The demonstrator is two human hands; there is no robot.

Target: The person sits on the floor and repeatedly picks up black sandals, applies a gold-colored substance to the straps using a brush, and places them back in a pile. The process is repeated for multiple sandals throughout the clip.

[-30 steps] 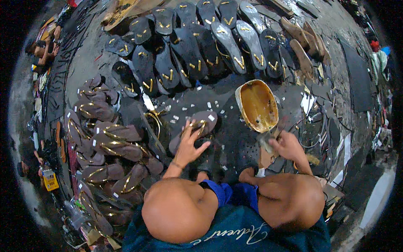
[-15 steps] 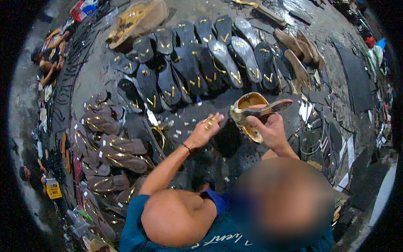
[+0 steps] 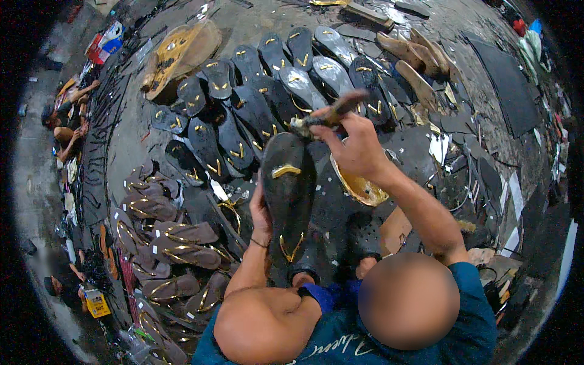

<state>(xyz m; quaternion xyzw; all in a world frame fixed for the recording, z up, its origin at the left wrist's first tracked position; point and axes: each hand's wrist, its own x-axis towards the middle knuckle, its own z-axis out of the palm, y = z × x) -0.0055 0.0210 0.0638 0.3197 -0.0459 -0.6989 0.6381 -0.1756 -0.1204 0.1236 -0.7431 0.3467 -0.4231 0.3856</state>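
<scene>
My left hand (image 3: 261, 210) grips a black sandal sole (image 3: 288, 164) by its left edge and holds it upright in front of me. Gold strap ends show on the sole, a short bar near its top and a V near its bottom. In my right hand (image 3: 358, 145) is a glue brush (image 3: 340, 109), its pale, clotted bristles close to the sole's top right edge. I cannot tell if they touch. Below that hand sits a pot (image 3: 367, 193) crusted with yellowish glue, partly hidden by the hand.
Rows of black and silvery soles (image 3: 240, 125) with gold strap ends lie ahead. Finished brown sandals (image 3: 182, 240) pile up at left. Wooden shoe lasts (image 3: 417, 82) and a dark sheet (image 3: 505, 91) lie at right; a large glue-stained basin (image 3: 185, 52) stands far left. Other people sit at the left edge.
My right hand has lifted the brush from over the glue pot and moved it forward and left. The black sole now stands upright in my left hand, which has drawn back and left.
</scene>
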